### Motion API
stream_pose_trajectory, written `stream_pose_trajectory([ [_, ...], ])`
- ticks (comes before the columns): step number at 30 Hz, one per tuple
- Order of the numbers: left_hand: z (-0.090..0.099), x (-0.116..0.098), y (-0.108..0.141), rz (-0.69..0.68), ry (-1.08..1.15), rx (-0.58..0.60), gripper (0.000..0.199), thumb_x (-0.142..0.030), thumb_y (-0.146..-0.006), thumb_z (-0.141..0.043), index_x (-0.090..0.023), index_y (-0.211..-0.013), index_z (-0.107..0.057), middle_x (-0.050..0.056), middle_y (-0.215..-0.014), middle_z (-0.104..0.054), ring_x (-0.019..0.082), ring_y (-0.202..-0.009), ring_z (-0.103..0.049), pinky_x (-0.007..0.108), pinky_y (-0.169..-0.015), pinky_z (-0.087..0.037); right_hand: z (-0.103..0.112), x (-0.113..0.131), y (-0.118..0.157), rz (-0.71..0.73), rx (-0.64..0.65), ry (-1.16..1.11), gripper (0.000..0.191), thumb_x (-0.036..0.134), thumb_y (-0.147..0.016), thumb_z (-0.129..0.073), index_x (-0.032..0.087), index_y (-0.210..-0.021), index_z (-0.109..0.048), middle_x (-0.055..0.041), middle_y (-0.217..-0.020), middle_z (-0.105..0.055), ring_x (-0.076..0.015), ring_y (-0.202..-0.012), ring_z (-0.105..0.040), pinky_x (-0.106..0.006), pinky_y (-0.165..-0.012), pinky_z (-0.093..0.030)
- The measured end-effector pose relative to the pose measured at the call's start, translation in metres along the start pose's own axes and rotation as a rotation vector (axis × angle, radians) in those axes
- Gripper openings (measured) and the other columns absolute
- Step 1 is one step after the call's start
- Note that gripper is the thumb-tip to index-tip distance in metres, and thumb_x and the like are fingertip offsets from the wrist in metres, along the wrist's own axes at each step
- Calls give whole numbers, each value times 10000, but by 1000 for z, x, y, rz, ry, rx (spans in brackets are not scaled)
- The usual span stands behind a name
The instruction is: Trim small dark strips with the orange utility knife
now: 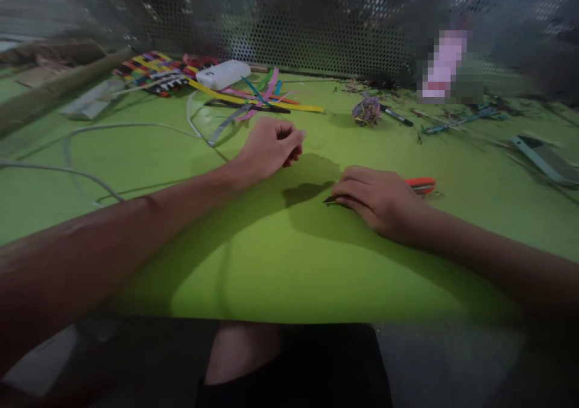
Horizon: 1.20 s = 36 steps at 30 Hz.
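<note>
My left hand (274,146) is held over the middle of the green table (271,275), its thumb and fingers pressed together; anything between them is too small to make out. To the right and nearer, my right hand (377,200) rests low over the table, wrapped round a pair of scissors with orange handles (421,185). The dark pointed tip shows at the fingertips, and the handles stick out behind the hand. The two hands are apart.
Coloured strips (271,97), a white device (224,75) and woven pieces (158,70) lie at the back left. A thread ball (367,110), a pen (397,116) and a phone (545,161) are farther right. A white cable (131,125) curves at left.
</note>
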<state>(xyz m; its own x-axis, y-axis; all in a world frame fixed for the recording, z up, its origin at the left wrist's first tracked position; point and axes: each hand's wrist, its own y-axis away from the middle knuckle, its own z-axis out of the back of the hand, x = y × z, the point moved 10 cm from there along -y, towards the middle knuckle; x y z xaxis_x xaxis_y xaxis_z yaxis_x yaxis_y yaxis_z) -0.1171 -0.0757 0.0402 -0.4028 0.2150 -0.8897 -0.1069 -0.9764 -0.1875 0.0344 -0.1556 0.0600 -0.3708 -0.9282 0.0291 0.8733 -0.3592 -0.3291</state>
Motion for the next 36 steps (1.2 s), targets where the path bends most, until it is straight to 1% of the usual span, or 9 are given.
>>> stream_pose_trajectory([
  [3, 1, 5, -2, 20, 3, -19, 369, -363, -961, -640, -189, -644, -566, 10, -606, -612, 97, -531, -533, 239, -509, -423, 0, 1, 2, -11, -3, 19, 307, 260, -1074, -445, 220, -1031, -747, -92, -941, -722, -243, -805, -671, -352, -680, -503],
  [7, -1, 5, -1, 55, -3, -17, 354, -275, -954, -649, -178, -622, -573, 7, -609, -618, 87, -514, -528, 231, -507, -435, 3, 2, 4, -18, -25, 38, 309, 254, -1077, -441, 217, -1032, -744, -90, -937, -719, -237, -802, -662, -348, -669, -484],
  [12, 0, 1, 1, 77, -29, -50, 374, -156, -972, -587, -164, -598, -576, -9, -569, -601, 63, -471, -512, 192, -480, -429, 2, 6, 4, 21, -34, 52, 273, 197, -1072, -464, 176, -1041, -734, -78, -926, -705, -214, -791, -648, -323, -673, -472],
  [18, -1, -2, 2, 69, -71, -41, 395, -139, -978, -600, -160, -584, -579, -11, -566, -612, 56, -460, -513, 181, -473, -424, 2, 8, 4, 24, -42, 32, 241, 199, -1078, -479, 187, -1021, -713, -73, -935, -689, -203, -816, -638, -308, -704, -487],
  [22, -3, -6, 3, 29, -102, -18, 393, -105, -968, -596, -154, -579, -579, -13, -550, -602, 52, -461, -513, 174, -473, -409, 1, 7, 4, 10, -37, 10, 242, 196, -1068, -485, 191, -1010, -720, -77, -914, -677, -206, -807, -624, -320, -703, -481],
  [24, -5, -8, 3, -6, -112, -4, 375, -111, -957, -607, -155, -586, -578, -12, -549, -606, 56, -462, -514, 176, -471, -402, 1, 7, 4, 3, -40, 7, 246, 199, -1067, -487, 207, -1010, -726, -71, -899, -669, -206, -802, -618, -321, -701, -477],
  [27, -8, -9, 3, -49, -120, 28, 344, -167, -953, -631, -159, -612, -585, -7, -565, -625, 65, -476, -529, 181, -482, -410, 3, 8, 4, 10, -58, 21, 254, 204, -1071, -484, 228, -1007, -729, -63, -895, -672, -202, -792, -617, -317, -690, -474],
  [32, -9, -7, 2, -62, -134, 44, 339, -219, -956, -631, -160, -624, -598, 5, -577, -640, 73, -486, -541, 191, -493, -423, 10, 13, 5, 53, -130, 60, 251, 196, -1082, -485, 177, -1010, -724, -72, -901, -687, -193, -790, -621, -306, -673, -473],
  [36, -9, -9, 2, -79, -136, 43, 338, -243, -954, -632, -160, -628, -600, 12, -580, -647, 78, -492, -543, 194, -494, -427, 9, 13, 5, 46, -107, 56, 266, 214, -1087, -480, 173, -1016, -732, -75, -900, -688, -195, -794, -627, -310, -685, -482],
])
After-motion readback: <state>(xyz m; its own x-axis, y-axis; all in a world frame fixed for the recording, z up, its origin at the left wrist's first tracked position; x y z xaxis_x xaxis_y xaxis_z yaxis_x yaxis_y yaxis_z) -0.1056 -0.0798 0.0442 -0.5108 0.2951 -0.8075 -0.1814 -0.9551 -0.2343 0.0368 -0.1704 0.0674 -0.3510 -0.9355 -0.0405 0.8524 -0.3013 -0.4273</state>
